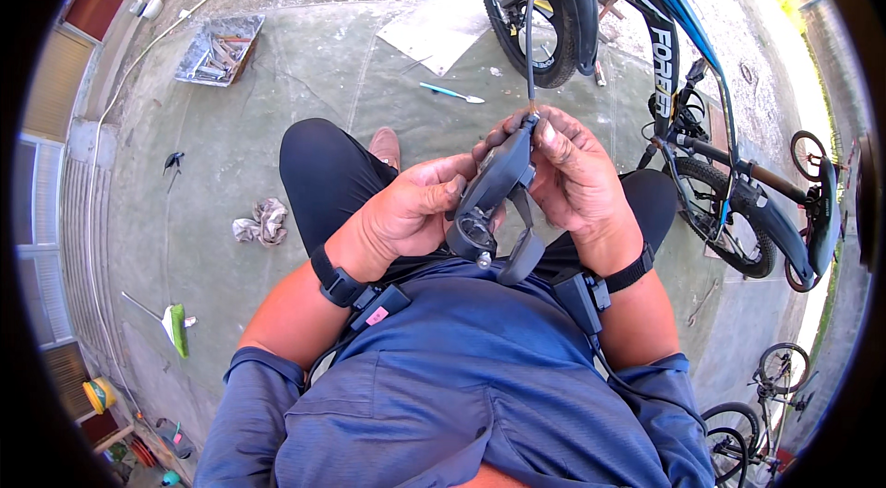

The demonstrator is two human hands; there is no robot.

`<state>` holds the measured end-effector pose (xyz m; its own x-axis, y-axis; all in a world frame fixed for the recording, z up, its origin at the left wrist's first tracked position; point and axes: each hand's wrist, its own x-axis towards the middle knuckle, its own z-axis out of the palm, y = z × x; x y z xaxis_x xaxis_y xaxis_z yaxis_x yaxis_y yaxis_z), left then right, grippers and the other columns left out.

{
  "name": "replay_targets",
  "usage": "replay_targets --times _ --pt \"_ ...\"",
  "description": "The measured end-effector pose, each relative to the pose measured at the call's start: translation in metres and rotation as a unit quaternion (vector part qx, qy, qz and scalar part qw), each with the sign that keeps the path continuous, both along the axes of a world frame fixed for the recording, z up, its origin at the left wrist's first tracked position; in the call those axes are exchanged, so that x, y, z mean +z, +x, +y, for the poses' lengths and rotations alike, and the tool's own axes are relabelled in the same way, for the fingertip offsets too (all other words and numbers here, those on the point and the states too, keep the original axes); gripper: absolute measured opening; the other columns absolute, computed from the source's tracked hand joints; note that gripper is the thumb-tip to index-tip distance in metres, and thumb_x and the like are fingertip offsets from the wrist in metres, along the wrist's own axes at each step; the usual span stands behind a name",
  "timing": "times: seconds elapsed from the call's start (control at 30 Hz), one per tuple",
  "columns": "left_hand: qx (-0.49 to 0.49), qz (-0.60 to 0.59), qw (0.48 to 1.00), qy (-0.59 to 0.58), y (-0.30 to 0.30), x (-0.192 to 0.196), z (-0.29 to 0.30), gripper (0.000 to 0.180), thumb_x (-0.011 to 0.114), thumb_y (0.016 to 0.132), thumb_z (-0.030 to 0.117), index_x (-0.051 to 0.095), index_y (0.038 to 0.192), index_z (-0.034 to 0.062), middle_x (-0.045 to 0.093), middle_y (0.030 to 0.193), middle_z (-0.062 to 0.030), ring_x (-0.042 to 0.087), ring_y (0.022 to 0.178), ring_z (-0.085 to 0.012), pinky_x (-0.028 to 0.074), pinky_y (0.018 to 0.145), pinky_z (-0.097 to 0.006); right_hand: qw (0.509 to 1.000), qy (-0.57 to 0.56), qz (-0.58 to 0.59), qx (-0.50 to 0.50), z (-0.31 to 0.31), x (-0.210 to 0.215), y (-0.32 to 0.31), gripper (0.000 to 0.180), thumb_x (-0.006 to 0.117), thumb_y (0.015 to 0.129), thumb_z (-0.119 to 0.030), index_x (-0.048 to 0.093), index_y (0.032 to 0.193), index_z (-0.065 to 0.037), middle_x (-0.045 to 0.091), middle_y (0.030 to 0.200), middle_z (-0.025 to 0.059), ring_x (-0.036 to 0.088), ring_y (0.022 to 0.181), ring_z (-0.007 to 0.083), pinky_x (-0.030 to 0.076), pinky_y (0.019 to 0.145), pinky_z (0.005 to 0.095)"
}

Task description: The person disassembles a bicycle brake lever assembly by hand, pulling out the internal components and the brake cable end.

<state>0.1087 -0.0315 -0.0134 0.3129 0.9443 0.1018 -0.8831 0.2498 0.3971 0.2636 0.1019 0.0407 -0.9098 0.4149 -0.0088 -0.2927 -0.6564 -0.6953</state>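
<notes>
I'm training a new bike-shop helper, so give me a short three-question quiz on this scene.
1. True or false: both hands grip the dark brake lever.
2. Multiple choice: the grey cable rising from the lever's top end leads toward A) the tool tray, B) the blue bicycle, C) the crumpled rag.
3. Fill in: on the ground between the tray and the bicycle's wheel lies a teal-handled ____.

Key:
1. True: the left hand holds the lever's lower part, and the right hand pinches its top end.
2. B.
3. Screwdriver, as far as its shape shows.
</notes>
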Motion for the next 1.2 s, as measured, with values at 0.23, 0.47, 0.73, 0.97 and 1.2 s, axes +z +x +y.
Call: replay_targets --times 0.23,0.47,0.73,0.97,1.2 --pt "0.045 0.08 0.996 -0.016 0.005 0.013 0.0 0.101 0.067 0.077 0.066 0.031 0.145 0.0003 0.056 0.124 -0.0214 0.058 0.115 -0.0367 0.05 0.093 -0.044 0.98 0.124 -0.126 -0.093 -0.002 0.006 -0.01 0.021 0.072 0.089 -0.018 0.065 0.099 -0.001 0.068 0.091 0.0066 0.061 0.086 0.0135 0.048 0.078 0.0283" --pt "0.117 0.134 0.984 -0.016 0.0 0.021 -0.006 0.12 0.07 0.067 0.074 0.025 0.148 -0.0015 0.049 0.135 -0.0221 0.05 0.125 -0.0425 0.041 0.104 -0.055 0.966 0.15 -0.163 -0.131 -0.002 0.006 -0.014 0.014 0.072 0.088 -0.015 0.064 0.09 -0.004 0.064 0.084 0.0016 0.057 0.082 0.0095 0.044 0.078 0.0254" --pt "0.128 0.146 0.981 -0.009 -0.008 0.013 -0.008 0.064 0.075 0.072 0.064 0.047 0.108 0.0185 0.044 0.136 -0.0231 0.049 0.119 -0.0561 0.048 0.094 -0.063 0.963 0.155 -0.183 -0.126 0.001 0.001 -0.014 0.017 0.073 0.088 -0.018 0.064 0.09 -0.004 0.064 0.085 0.0023 0.057 0.082 0.0095 0.043 0.078 0.0253" --pt "0.106 0.091 0.99 -0.022 -0.01 0.012 -0.007 0.052 0.071 0.077 0.062 0.046 0.096 0.0203 0.052 0.128 -0.0253 0.052 0.116 -0.0559 0.048 0.091 -0.063 0.965 0.143 -0.18 -0.129 0.004 -0.006 -0.012 0.021 0.074 0.087 -0.019 0.066 0.099 -0.003 0.068 0.093 0.005 0.06 0.09 0.013 0.045 0.083 0.0295" --pt "0.103 0.068 0.991 -0.043 -0.011 0.01 -0.007 0.085 0.065 0.076 0.07 0.04 0.124 0.0052 0.057 0.123 -0.0241 0.06 0.106 -0.0461 0.052 0.086 -0.057 0.977 0.114 -0.146 -0.107 0.007 -0.007 -0.013 0.024 0.072 0.088 -0.015 0.067 0.108 -0.002 0.069 0.104 0.0084 0.061 0.096 0.0157 0.047 0.088 0.0345"
